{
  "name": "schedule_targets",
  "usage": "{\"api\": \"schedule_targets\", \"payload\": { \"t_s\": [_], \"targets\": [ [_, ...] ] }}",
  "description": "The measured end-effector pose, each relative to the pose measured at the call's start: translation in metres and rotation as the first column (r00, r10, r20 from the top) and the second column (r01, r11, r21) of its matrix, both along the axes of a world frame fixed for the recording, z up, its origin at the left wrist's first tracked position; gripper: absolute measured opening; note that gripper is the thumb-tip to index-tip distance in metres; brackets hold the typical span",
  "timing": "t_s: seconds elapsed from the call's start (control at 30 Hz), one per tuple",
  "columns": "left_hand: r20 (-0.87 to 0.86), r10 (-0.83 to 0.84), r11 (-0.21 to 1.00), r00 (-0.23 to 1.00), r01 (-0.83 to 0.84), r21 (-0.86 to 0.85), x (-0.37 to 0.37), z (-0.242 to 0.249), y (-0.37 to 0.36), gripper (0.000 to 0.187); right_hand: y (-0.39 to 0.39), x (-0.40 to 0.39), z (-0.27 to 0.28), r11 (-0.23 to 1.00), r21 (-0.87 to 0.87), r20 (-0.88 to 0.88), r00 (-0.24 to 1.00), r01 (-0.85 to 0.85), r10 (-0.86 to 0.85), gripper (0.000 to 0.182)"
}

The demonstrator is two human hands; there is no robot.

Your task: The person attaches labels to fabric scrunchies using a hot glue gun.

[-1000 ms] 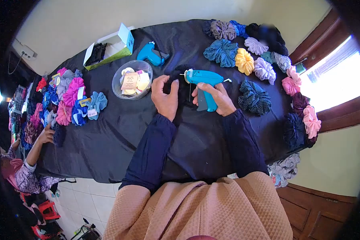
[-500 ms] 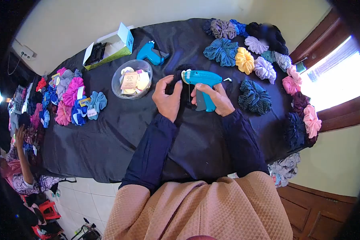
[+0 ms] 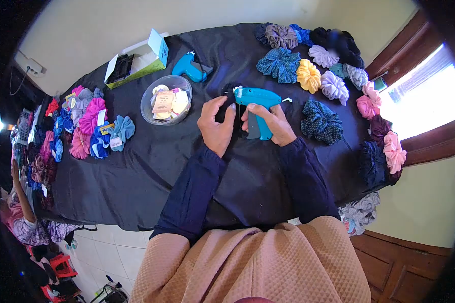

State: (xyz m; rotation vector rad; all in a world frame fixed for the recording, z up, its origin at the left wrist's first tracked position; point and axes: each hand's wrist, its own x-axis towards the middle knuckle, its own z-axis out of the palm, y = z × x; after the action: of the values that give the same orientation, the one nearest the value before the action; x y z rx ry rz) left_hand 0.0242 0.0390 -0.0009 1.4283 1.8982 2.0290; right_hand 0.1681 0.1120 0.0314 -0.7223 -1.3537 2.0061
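Observation:
In my right hand (image 3: 274, 123) is a teal tagging gun (image 3: 258, 97), my fingers wrapped round its handle and its nose pointing left. My left hand (image 3: 218, 126) curls its thumb and fingers round a dark scrunchie (image 3: 230, 92) just at the gun's nose. The black fabric blends into the black cloth, so its outline is hard to make out. A white fastener strip pokes out of the gun's back end. To the left of my left hand stands a clear round tub (image 3: 145, 108) with paper tags (image 3: 164, 101) in it.
A second teal tagging gun (image 3: 191, 67) lies behind the tub, beside an open box (image 3: 136, 63). Scrunchies (image 3: 322, 122) line the table's right side; tagged scrunchies (image 3: 93, 118) are heaped at left. Another person's arm (image 3: 21, 192) reaches in at far left, over the black cloth's end (image 3: 111, 192).
My left hand has shifted slightly right, closer to the tagging gun, and the dark scrunchie shows less above it. The gun has barely moved. The other person's arm has moved left.

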Motion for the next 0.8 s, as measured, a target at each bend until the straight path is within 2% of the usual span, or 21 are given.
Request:
{"api": "schedule_targets", "payload": {
  "t_s": [0.1,0.2,0.4,0.47,0.57,0.67,0.8],
  "targets": [
    [0.016,-0.039,0.999,0.999,0.039,-0.013,0.0008,0.0014,-0.0001,0.023,0.0002,0.0003,-0.001,1.0,-0.001,-0.03,1.0,0.003,-0.003,0.028],
    [-0.044,-0.033,0.999,0.998,0.033,-0.009,0.0014,0.0027,0.0007,0.023,-0.0002,-0.0003,-0.0002,1.0,-0.024,-0.019,1.0,0.017,-0.017,0.028],
    [0.01,-0.106,0.992,0.994,0.105,0.07,0.0006,0.0003,0.0048,0.027,0.0,0.0002,0.0016,1.0,-0.022,-0.014,1.0,0.013,-0.014,0.028],
    [0.154,-0.15,0.989,0.977,0.145,0.038,0.0032,-0.0002,0.0032,0.029,0.0006,0.0001,0.0006,0.999,-0.027,-0.022,1.0,0.016,-0.017,0.027],
    [0.231,-0.175,0.984,0.957,0.18,0.002,0.0027,0.0009,0.001,0.032,0.0016,0.0008,-0.0007,0.999,-0.036,-0.025,1.0,0.007,-0.008,0.03],
    [0.275,-0.166,0.985,0.947,0.175,-0.007,0.0052,0.002,0.0005,0.033,0.0009,0.0002,-0.0012,0.999,-0.033,-0.022,1.0,0.009,-0.01,0.03],
    [0.249,-0.165,0.985,0.954,0.17,0.0,0.0045,0.0002,0.0014,0.033,0.0012,0.0004,-0.0002,1.0,-0.025,-0.022,1.0,0.001,-0.002,0.03]
  ]
}}
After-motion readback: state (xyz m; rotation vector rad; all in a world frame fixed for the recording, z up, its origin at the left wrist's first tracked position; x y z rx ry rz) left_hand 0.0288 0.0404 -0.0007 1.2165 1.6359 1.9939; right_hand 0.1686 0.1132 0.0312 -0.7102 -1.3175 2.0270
